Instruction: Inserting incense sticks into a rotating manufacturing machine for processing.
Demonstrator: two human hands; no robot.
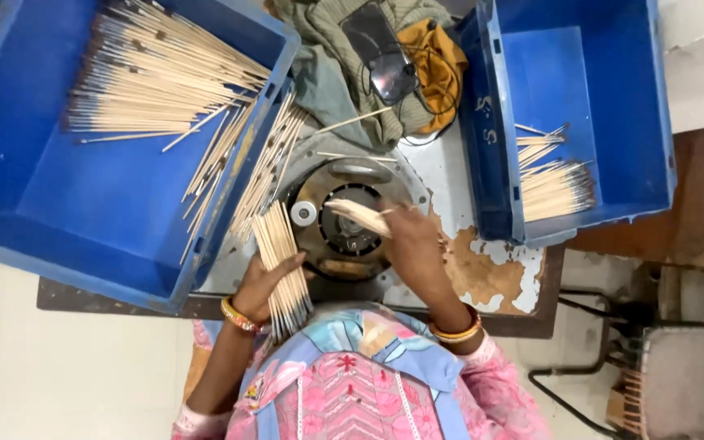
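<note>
My left hand (262, 281) grips a bundle of thin wooden sticks (280, 253), fanned slightly and pointing away from me. My right hand (413, 240) pinches a few sticks (360, 216) and holds them over the round metal machine (344, 224) set into the worktop. Loose sticks (266, 159) lie between the machine and the left crate. Both wrists wear bangles.
A large blue crate (83, 204) at left holds many dark-tipped sticks (156, 77). A second blue crate (605, 114) at right holds a smaller pile (556, 183). Cloths and a dark device with cables (385, 57) lie behind the machine. The worktop's paint is chipped (482, 269).
</note>
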